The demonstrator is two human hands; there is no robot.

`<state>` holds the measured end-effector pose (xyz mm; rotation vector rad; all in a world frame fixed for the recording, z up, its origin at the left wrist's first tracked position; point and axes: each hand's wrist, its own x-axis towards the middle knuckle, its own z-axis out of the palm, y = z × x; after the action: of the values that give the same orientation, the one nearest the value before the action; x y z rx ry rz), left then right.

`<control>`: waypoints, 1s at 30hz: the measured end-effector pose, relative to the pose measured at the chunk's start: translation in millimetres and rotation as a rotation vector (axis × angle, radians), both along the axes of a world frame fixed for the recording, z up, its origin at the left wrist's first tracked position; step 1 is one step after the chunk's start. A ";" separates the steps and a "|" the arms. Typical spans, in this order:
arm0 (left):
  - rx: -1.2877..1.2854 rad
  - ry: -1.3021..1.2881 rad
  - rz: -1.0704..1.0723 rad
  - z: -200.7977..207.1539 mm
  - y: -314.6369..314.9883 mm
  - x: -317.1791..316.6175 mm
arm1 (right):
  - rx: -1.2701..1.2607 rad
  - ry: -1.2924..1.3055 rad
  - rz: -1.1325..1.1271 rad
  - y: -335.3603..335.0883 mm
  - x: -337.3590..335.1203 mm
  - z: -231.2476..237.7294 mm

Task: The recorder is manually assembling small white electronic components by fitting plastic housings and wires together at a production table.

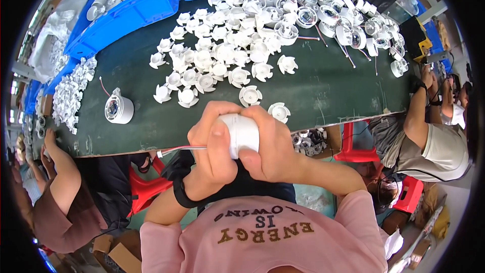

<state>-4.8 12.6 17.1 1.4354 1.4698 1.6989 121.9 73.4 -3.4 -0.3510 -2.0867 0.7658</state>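
Observation:
Both hands are closed around a white cylindrical motor housing (239,130) in front of my chest, near the table's front edge. My left hand (212,146) grips its left side, the thumb pressed against it. From that side runs a thin bundle of wires (184,148) ending in a small white plug. My right hand (273,146) wraps its right side, with fingers over the top and thumb below. Just beyond my hands lie white bladed fan wheels (250,95). Another white motor housing (119,110) with a reddish wire stands on the table to the left.
The dark green table (343,88) carries a heap of fan wheels, wired round motor units (353,33) at the far right, and small white parts (73,91) at left. Blue bins (126,17) line the back. People work on both sides, near red stools (353,144).

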 end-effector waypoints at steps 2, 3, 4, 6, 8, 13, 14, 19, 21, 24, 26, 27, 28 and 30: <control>0.015 0.095 0.005 -2.4 9.6 -4.9 | -0.003 -0.002 -0.023 7.3 -1.5 -4.9; -0.013 0.139 0.002 1.2 15.6 -7.1 | -0.236 -0.065 0.075 17.6 -0.9 -8.5; -0.090 0.125 0.012 -8.8 22.4 -18.6 | -0.467 -0.126 0.174 28.8 0.6 -11.5; -0.414 -0.828 -0.324 -2.5 34.0 -44.2 | -0.564 -0.115 0.242 53.9 11.8 -13.8; -0.493 -0.957 0.016 1.2 43.3 -38.4 | -0.688 -0.134 0.280 81.7 15.3 -10.1; -0.619 -1.119 -0.264 12.5 38.0 -55.7 | -0.463 -0.106 0.169 96.7 -9.8 23.3; -0.629 -1.109 -0.191 16.4 38.4 -53.2 | -0.360 -0.127 0.106 82.6 -13.1 36.8; -0.609 -0.603 -0.391 30.8 43.2 -50.7 | 0.000 -0.299 -0.028 60.3 -30.3 44.0; -0.557 -0.235 -0.533 54.4 42.2 -60.5 | -0.158 -0.180 0.043 80.3 -38.3 35.7; -0.509 0.460 -0.537 81.2 57.6 -112.1 | -0.434 -0.090 0.208 99.1 -47.0 34.3; -0.518 0.140 -0.391 94.9 101.4 -169.4 | -0.597 0.003 0.182 108.5 -48.3 33.2; -0.498 0.190 -0.293 96.7 136.1 -203.8 | -0.849 0.079 0.206 113.1 -44.7 26.8; -0.515 0.274 -0.178 101.3 166.0 -242.9 | -1.101 0.165 0.246 114.1 -40.6 23.1; -0.588 0.365 0.049 105.2 211.9 -314.2 | -1.398 0.323 0.517 122.2 -31.7 14.7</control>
<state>-319.0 224.5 122.4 1.4127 1.9951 0.9204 90.3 195.6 11.3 -0.3596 -1.0239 2.3498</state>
